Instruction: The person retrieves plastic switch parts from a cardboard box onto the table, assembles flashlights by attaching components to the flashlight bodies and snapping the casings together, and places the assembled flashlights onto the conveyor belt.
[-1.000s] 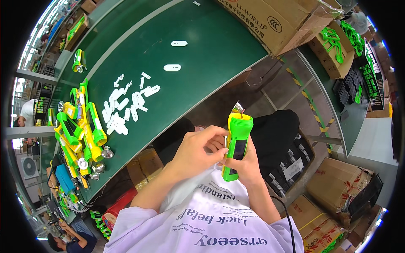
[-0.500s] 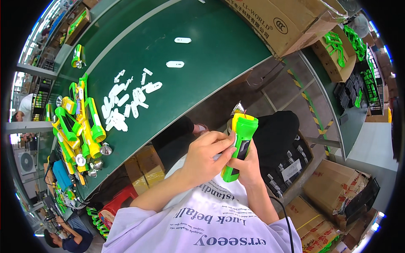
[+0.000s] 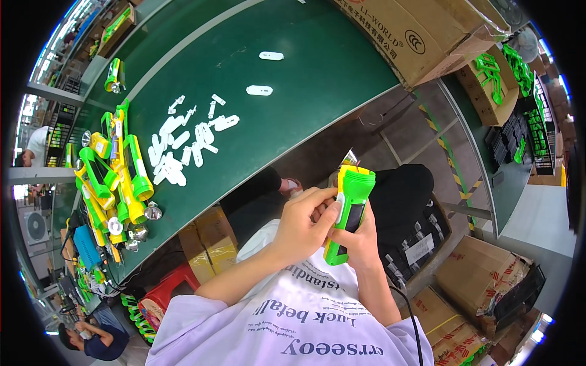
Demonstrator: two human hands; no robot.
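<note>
A green and yellow flashlight body point(image 3: 356, 183) stands nearly upright in front of my chest. My right hand point(image 3: 361, 244) is wrapped round its lower part, the thumb lying across the dark panel. At its upper left side my left hand point(image 3: 308, 219) is closed, thumb and fingers pressed against the casing. A white plastic piece point(image 3: 341, 198) shows by the left thumb tip, partly covered by the fingers. Behind the open head of the flashlight hangs a shiny reflector point(image 3: 350, 157), with thin wire visible near it.
Loose white oval pieces point(image 3: 198, 135) lie on the green table point(image 3: 293, 122). More green and yellow flashlights point(image 3: 125, 177) are heaped at its left, beside shiny reflectors point(image 3: 139, 232). A large carton point(image 3: 421, 43) sits at the far edge. Cartons point(image 3: 482, 268) stand at lower right; a red stool point(image 3: 168, 290) is lower left.
The view has shifted slightly. The flashlight is turned a little and more of the white piece shows on its left side. Both hands remain on it, the left thumb now higher.
</note>
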